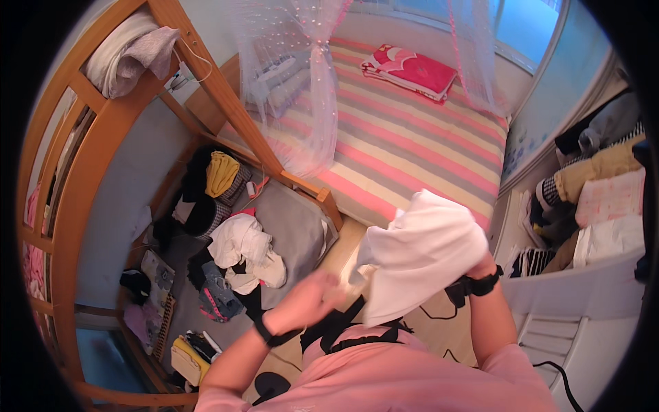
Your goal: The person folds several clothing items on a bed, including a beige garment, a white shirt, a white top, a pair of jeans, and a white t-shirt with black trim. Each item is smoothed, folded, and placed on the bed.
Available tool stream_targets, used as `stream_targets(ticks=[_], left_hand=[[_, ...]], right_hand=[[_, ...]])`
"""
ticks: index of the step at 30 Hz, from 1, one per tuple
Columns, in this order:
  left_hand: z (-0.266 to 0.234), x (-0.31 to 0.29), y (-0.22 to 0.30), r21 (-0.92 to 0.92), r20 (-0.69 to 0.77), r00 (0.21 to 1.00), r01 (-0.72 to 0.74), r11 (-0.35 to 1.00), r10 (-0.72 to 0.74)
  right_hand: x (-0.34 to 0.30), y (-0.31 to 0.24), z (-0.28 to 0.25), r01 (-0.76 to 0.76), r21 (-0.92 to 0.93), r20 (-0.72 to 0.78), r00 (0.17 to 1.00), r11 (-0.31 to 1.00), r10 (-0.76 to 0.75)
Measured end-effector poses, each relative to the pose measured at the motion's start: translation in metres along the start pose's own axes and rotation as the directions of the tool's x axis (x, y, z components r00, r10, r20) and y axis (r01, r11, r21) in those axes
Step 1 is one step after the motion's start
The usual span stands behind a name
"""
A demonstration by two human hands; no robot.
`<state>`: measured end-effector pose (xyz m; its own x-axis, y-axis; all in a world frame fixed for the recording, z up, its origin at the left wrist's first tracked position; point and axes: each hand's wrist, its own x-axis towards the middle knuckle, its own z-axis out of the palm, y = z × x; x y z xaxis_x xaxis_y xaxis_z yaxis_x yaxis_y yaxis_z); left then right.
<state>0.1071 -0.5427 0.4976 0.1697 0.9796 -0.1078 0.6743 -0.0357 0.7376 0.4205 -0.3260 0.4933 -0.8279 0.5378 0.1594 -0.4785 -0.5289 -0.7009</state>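
At the centre right of the frame, holding up a white cloth [429, 254] with the right hand [484, 266], gripping it by the right-hand edge with fingers mostly hidden behind the folds. At the lower middle, holding the left hand [317, 300] apart from it, too blurred to tell open fingers from closed. Could, with support on one side only, lose the loose end toward the floor [347, 242], or twist and crease the hanging folds. Might also snag fabric on the black wristband [485, 283], being so close to the grip.

At the right of the frame, open to view, a white storage unit [549, 283] with tan cloth [596, 169], pink patterned cloth [611, 199] and dark garments inside, loosely packed. At the left, beside yellow cloth [222, 174], a dark checked item [238, 188], possibly a soft bin; impossible to tell for certain.
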Motion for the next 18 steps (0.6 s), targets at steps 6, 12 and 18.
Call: stream_targets(ticks=[6,12,18], left_hand=[[0.020,0.226,-0.004,-0.388,-0.154,0.961,-0.274,0.880,0.232],[0.001,0.343,-0.007,-0.377,0.297,0.905,-0.182,0.908,0.305],[-0.117,0.424,-0.050,-0.269,0.405,0.884,-0.129,0.954,0.233]], right_hand=[[0.025,-0.086,0.020,0.080,-0.935,0.050,0.994,0.344,-0.096],[0.039,-0.180,0.015,-0.040,-0.870,-0.185,0.950,0.491,-0.251],[0.008,-0.197,-0.029,-0.549,-0.639,-0.349,0.831,-0.539,-0.433]])
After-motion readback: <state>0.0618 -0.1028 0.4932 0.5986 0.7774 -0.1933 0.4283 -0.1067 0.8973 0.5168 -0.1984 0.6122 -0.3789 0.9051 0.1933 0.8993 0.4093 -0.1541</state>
